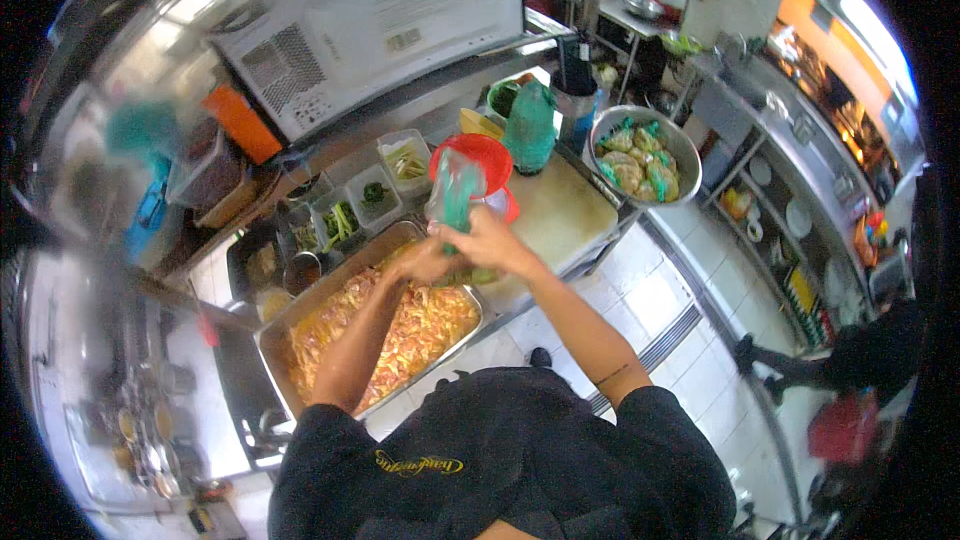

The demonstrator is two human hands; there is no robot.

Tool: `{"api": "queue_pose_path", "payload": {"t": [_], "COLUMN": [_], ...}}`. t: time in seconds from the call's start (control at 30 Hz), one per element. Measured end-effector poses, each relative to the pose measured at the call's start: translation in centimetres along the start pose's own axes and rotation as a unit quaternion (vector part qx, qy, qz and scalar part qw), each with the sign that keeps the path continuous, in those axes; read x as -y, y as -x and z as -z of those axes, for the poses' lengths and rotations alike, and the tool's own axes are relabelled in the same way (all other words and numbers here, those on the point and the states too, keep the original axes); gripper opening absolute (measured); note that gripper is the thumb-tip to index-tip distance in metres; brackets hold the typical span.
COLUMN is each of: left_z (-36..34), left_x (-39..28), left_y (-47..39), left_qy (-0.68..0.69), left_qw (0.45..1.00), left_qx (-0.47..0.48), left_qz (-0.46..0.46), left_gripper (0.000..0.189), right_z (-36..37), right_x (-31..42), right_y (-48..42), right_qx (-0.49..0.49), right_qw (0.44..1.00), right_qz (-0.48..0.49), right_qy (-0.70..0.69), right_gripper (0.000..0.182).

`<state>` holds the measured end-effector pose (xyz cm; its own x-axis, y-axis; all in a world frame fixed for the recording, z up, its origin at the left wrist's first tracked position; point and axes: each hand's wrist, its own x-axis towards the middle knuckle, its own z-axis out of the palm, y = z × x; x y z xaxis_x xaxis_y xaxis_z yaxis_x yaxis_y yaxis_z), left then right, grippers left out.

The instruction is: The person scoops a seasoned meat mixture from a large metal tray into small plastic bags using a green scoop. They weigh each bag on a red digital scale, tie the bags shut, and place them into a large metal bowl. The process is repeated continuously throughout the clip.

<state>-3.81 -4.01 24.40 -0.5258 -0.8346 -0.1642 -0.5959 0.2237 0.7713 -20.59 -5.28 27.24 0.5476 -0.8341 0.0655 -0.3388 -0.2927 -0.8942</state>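
Note:
My left hand (pixel 429 262) and my right hand (pixel 484 240) are together on a green-and-clear plastic bag (pixel 456 199), its loose top standing up above my fingers. The bag's lower part hangs below my hands, partly hidden by them. Beneath is a large metal tray (pixel 279 345) full of chopped, reddish-yellow food (pixel 420 330). Just behind the bag stands a red plastic bowl (pixel 491 161). To the right, a metal bowl (pixel 694 165) holds several filled, knotted plastic bags (pixel 634 157).
A pale cutting board (pixel 577 202) lies right of the tray. Plastic containers of cut greens (pixel 341 223) line the tray's far side. A green bag roll (pixel 531 127) stands behind the board. Another person (pixel 862 352) is at the far right, by metal shelving (pixel 772 225).

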Motion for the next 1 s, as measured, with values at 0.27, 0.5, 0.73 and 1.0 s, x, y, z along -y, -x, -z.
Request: {"api": "queue_pose_path", "payload": {"t": [0.27,0.5,0.73,1.0], "left_z": [-9.1,-8.1,-7.1,-4.3], "left_x": [11.6,0.9,-0.3,3.9], "left_y": [1.8,3.5,1.7,3.3], "left_qy": [0.03,0.198,0.259,0.017], "left_qw": [0.999,0.97,0.958,0.993], "left_qx": [0.004,-0.136,-0.125,-0.048], "left_qz": [0.04,-0.027,-0.006,0.104], "left_gripper": [0.033,0.014,0.017,0.022], "right_z": [-8.2,-5.5,-1.2,-2.8], "right_x": [-2.2,-0.1,0.8,1.2], "right_y": [0.5,-1.3,-1.5,3.3], "right_qx": [0.003,-0.075,-0.169,0.049], "right_qw": [0.93,0.839,0.972,0.827], "right_qz": [-0.019,0.031,0.103,0.362], "right_qy": [-0.367,-0.538,-0.126,0.428], "right_gripper": [0.024,0.026,0.041,0.084]}}
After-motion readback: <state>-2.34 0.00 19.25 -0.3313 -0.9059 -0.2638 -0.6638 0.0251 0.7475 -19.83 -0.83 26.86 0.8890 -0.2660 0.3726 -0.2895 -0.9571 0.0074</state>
